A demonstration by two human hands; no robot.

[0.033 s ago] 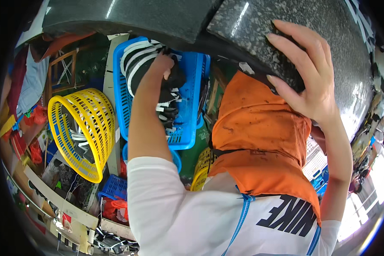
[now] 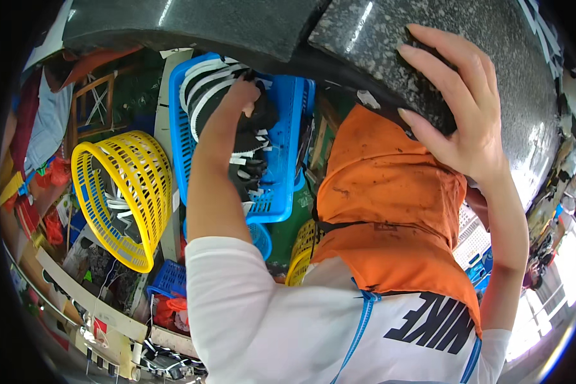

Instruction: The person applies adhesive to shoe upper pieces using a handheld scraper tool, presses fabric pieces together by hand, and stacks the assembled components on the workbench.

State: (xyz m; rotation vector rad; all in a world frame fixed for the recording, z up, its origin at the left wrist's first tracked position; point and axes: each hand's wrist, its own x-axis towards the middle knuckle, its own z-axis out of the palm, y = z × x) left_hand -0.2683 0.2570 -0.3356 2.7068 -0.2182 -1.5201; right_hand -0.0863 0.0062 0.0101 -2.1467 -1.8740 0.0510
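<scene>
My left hand reaches into a blue plastic basket. Its fingers are curled at the upper end of a stack of black pieces with white curved edging, and the fingertips are partly hidden among them. More black pieces with small white tabs lie loosely beneath my forearm in the same basket. On the right, my right hand rests at the edge of a dark speckled stone slab, fingers spread apart, with nothing held.
A yellow slatted basket leans on its side at the left, with black and white pieces inside. Another dark slab adjoins the speckled one. An orange apron covers my lap. A wooden frame stands at the far left.
My left forearm has shifted slightly left, showing more of the loose pieces. My right hand has barely moved.
</scene>
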